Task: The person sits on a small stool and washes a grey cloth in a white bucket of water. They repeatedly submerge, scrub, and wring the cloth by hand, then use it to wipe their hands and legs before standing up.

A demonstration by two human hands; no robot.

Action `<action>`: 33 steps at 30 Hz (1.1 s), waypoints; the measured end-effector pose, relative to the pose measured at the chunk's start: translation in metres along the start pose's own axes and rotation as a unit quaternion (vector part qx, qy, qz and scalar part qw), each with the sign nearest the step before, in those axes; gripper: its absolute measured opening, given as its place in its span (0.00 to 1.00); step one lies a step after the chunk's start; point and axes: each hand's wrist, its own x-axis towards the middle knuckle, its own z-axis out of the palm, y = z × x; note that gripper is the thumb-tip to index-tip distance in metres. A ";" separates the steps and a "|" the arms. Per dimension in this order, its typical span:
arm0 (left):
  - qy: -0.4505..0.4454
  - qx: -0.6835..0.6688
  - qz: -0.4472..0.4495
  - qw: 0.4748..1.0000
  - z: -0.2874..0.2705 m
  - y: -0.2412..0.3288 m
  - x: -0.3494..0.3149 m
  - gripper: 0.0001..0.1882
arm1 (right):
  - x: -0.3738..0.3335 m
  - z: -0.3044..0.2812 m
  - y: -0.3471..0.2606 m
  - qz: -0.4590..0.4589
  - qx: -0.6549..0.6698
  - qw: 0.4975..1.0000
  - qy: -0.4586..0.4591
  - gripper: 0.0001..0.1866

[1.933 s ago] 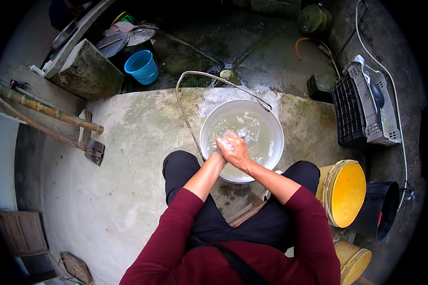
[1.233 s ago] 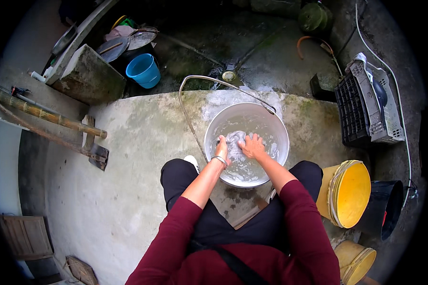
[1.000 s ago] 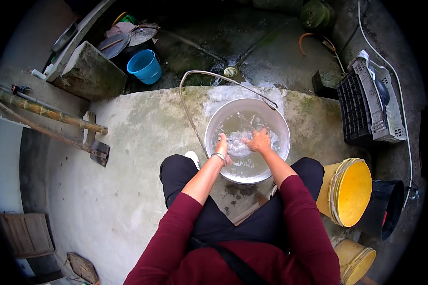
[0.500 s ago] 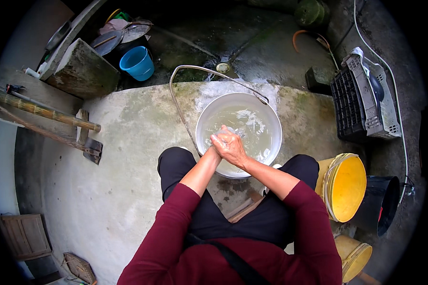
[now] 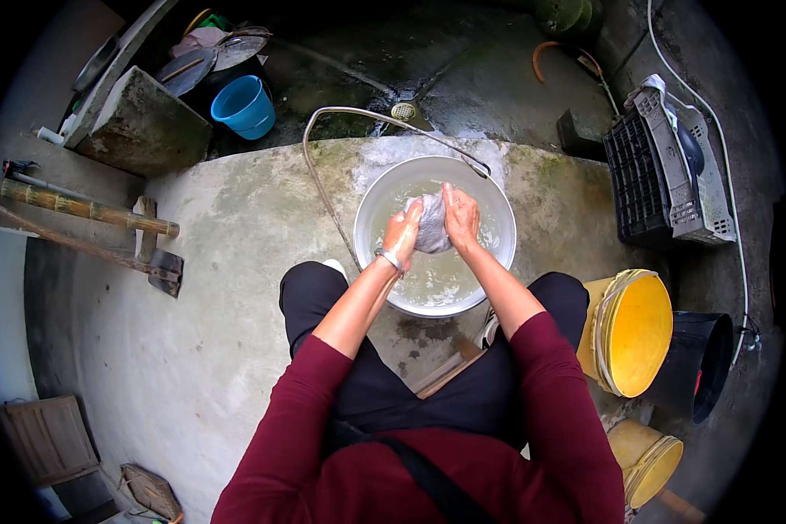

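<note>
A large round metal pot [image 5: 373, 203] with cloudy water stands on the concrete in front of my knees. Its long wire handle [image 5: 308, 144] leans out past the far left of the rim. Over the water, a wet grey cloth [image 5: 432, 229] is stretched between my two hands. My left hand [image 5: 401, 236], with a bracelet at the wrist, grips the cloth's left side. On its right side my right hand [image 5: 461, 215] is closed round the edge, thumb pointing away from me. The fingertips behind the cloth are hidden.
Yellow buckets [image 5: 642, 336] and a black bucket [image 5: 716, 367] stand to my right. Beyond them lean dark plastic crates [image 5: 642, 175]. A blue bucket [image 5: 244, 109] sits on the lower wet floor at far left, near a drain [image 5: 403, 111]. At left lies a hoe [image 5: 166, 271] beside a bamboo pole [image 5: 79, 205].
My hands were clasped together over the near part of the pot. Now they are apart and farther forward, with the grey cloth spread between them.
</note>
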 end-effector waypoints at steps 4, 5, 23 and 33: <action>0.005 0.118 0.041 0.992 -0.008 0.003 -0.004 0.17 | -0.003 -0.016 0.023 0.073 -0.192 0.968 -0.145 0.17; 0.003 0.157 0.053 0.986 -0.014 0.004 -0.003 0.17 | -0.009 -0.021 0.018 0.054 -0.248 0.953 -0.166 0.18; 0.076 0.362 0.289 0.883 -0.027 0.038 -0.023 0.17 | -0.004 -0.069 -0.021 -0.068 0.358 0.882 -0.299 0.16; -0.006 0.344 0.358 0.868 -0.017 0.042 -0.035 0.15 | -0.030 -0.068 -0.034 -0.013 0.216 0.900 -0.379 0.25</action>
